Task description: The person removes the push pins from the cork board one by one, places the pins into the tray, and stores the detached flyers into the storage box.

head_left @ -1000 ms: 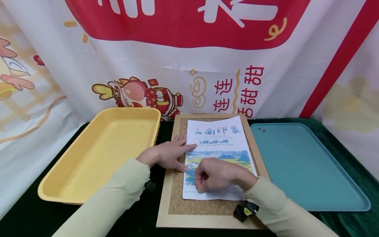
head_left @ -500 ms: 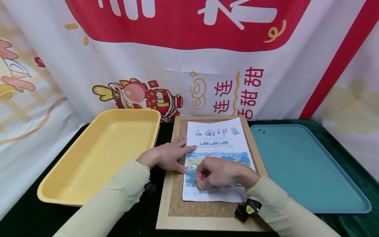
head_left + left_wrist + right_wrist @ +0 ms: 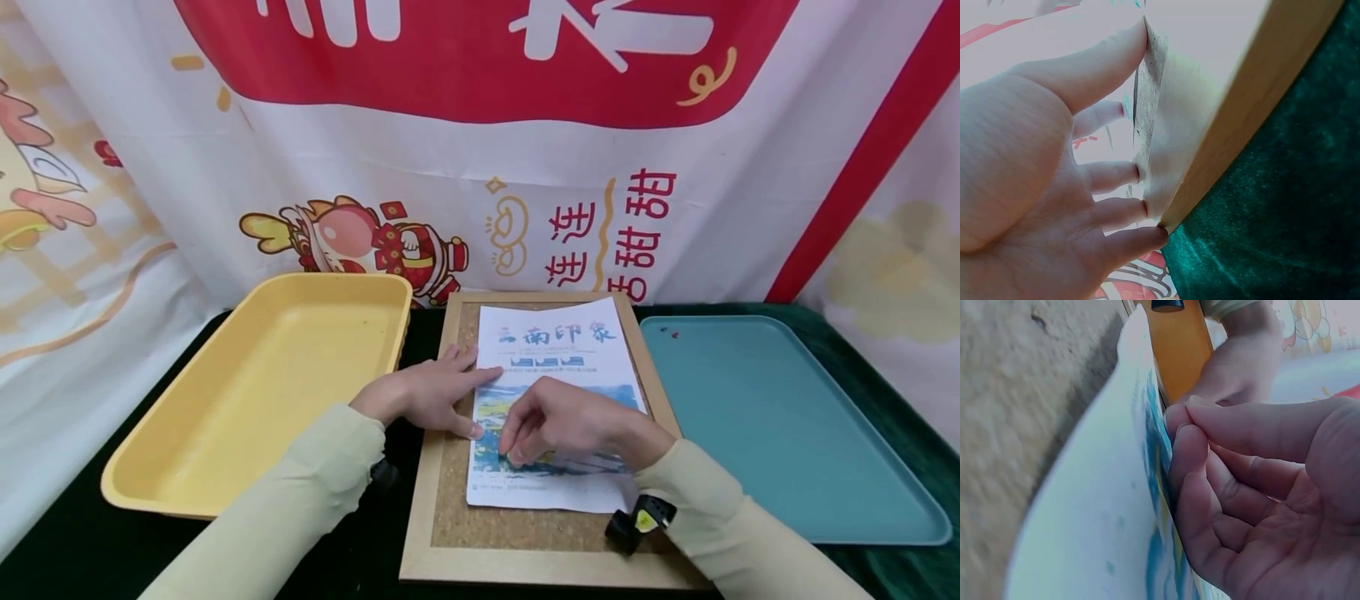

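paper (image 3: 558, 354) titled "云南印象" on the cork board (image 3: 455, 521)
your left hand (image 3: 427, 393) lies spread across the paper's left edge; your right hand (image 3: 573, 421) curls fingertips to thumb, anything held hidden.

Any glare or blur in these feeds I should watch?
Left wrist: glare bleaches the frame toward the top; right wrist: the cork is blurred, with a shadow beside the paper; head: fairly even light, but the paper's smallest print is too soft to read.
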Action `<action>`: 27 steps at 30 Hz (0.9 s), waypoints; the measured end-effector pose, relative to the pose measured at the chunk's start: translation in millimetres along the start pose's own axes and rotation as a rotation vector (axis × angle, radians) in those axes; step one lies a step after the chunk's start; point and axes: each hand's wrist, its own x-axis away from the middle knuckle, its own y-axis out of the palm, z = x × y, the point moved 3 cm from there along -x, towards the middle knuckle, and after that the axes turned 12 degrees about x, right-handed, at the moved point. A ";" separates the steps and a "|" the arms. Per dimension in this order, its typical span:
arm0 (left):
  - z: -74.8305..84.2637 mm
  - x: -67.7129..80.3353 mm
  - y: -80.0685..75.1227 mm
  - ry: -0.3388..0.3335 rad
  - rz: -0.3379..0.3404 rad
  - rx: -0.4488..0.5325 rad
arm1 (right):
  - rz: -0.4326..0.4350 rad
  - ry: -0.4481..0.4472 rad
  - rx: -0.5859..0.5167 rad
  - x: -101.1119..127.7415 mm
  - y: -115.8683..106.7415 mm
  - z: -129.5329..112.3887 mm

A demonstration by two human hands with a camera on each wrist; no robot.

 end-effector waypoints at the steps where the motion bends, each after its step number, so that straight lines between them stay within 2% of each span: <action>1: 0.3 -0.1 0.2 -0.001 0.000 0.001 | 0.006 0.001 -0.006 0.5 -1.7 1.3; 9: -0.2 -0.8 1.6 -0.011 -0.005 0.013 | 0.055 0.022 0.053 7.9 -18.6 8.5; 14: -0.1 -1.7 1.5 0.000 -0.011 0.009 | 0.107 0.045 0.043 13.8 -32.5 12.9; 21: 0.5 -2.0 1.1 -0.001 -0.012 0.017 | 0.213 0.122 0.040 21.0 -49.2 21.3; 27: 0.1 -0.3 0.6 -0.001 -0.012 0.017 | 0.328 0.121 0.031 25.2 -58.1 25.2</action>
